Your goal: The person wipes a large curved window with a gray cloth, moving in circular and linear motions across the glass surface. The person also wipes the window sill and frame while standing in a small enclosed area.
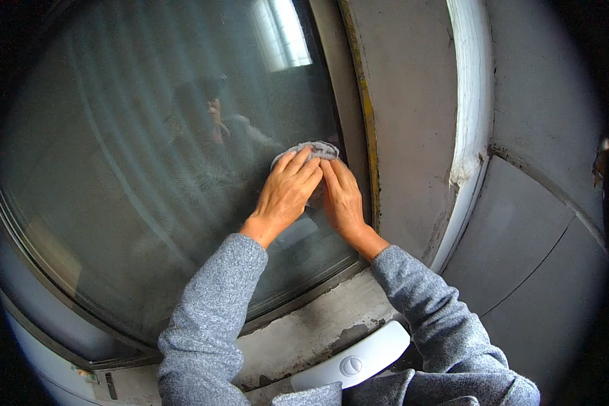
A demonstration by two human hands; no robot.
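A wadded grey cloth [314, 148] lies against the large glass pane [147, 182] of a window, close to its right frame. My left hand [285, 188] presses the cloth to the glass, its fingers spread over the cloth's lower side. Just to the right, my right hand [344, 198] has its fingertips at the cloth's lower edge, beside the left fingers. The palms and part of the cloth are hidden. Through or on the glass show pale vertical folds like a curtain, a bright window reflection and a person's reflection.
A metal window frame [352, 127] with a yellowish strip borders the pane on the right. Below runs a worn sill [314, 322] with flaking paint. A white toilet cistern lid [380, 350] with a round flush button stands under my arms. A white pipe [472, 101] runs down the right wall.
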